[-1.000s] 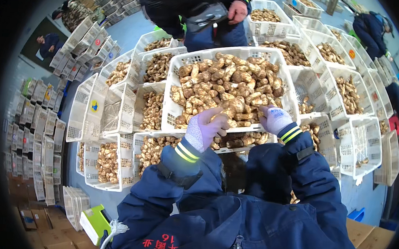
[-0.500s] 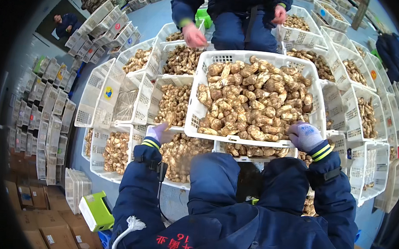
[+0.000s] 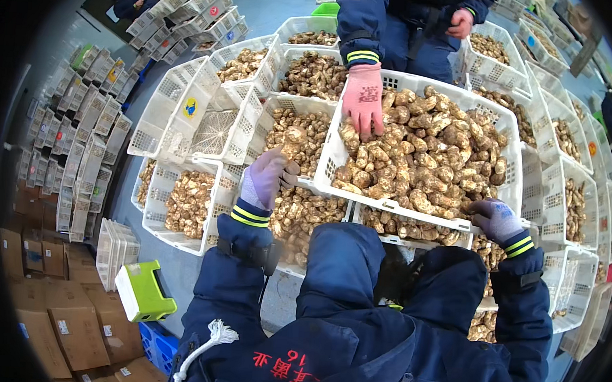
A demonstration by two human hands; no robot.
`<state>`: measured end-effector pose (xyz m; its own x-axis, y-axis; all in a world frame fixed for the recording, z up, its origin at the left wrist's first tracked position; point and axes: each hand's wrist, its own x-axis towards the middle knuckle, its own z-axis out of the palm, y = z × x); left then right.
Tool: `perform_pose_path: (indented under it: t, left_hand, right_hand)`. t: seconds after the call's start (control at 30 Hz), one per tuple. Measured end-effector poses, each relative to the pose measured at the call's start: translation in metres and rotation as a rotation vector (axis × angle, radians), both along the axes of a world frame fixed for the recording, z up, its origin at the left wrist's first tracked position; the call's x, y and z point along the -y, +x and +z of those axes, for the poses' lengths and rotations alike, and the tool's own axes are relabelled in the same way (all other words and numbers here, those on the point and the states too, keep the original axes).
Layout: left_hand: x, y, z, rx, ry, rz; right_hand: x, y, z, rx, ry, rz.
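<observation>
A co-worker's pink glove [image 3: 364, 97] has entered the big crate [image 3: 325, 175]; right hand [image 3: 495, 219], nearer, touches its corner; left hand [image 3: 265, 178] lies leftward; I cannot tell either grip.

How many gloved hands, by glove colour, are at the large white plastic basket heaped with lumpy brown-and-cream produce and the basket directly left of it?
The person's lavender fabric-gloved left hand and right hand: 2
The co-worker's pink fabric-gloved hand: 1
Total: 3
</observation>
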<state>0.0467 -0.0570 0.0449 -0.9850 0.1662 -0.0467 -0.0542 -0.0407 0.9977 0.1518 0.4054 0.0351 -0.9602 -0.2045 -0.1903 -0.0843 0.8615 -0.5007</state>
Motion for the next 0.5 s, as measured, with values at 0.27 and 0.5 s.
perform_pose_path:
  t: [0.27, 0.5]
  left_hand:
    - [-0.009, 0.025, 0.015, -0.189, -0.113, 0.133]
    - [-0.014, 0.031, 0.020, -0.468, -0.362, 0.088]
  right_hand:
    - [0.013, 0.014, -0.007, -0.323, -0.308, -0.254]
    - [0.006, 0.022, -0.023, -0.143, -0.472, -0.307]
